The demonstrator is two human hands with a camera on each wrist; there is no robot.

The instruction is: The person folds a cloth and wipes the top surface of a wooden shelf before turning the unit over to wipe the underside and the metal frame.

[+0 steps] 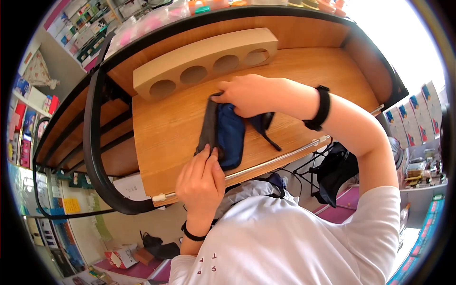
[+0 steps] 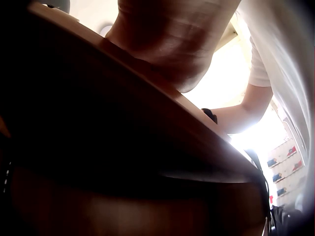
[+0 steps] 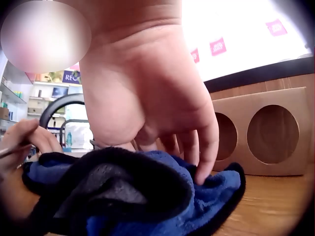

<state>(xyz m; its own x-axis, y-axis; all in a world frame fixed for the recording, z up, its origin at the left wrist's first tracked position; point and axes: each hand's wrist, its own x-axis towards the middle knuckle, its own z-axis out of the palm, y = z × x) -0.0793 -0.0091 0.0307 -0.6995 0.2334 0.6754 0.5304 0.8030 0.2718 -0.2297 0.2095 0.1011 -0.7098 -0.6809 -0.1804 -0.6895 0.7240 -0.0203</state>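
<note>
cloth [image 1: 223, 130]: grey-and-blue, lying mid-table [image 1: 308, 71], bunched into a loose fold; a dark strap [image 1: 266, 128] trails off at its 3 o'clock side
right hand [image 1: 249, 95]: on the cloth's 12 o'clock end, fingers [image 3: 206, 157] curled down, tips dug into the blue layer, grey layer humped under the palm; clamped on cloth
left hand [image 1: 202, 183]: at the cloth's 6 o'clock edge, fingertips nipping the near corner; the right wrist view shows it closed on that edge, so it is holding, not just resting
left wrist view: only the table underside and a forearm, no help on grip
block [image 1: 204, 61]: pale wood with four round holes, at 11 o'clock of the cloth, just clear of the right hand
rail [image 1: 275, 161]: metal bar along the table's near edge, at 5 o'clock of the cloth
step (my read): mid-fold or smoothing, both ends pinned, grey layer not yet flat
next move needs (my read): one hand keeps its end anchored while the other works the hump flat; tuck the strap in or it will stick out; keep the far end clear of the block
</note>
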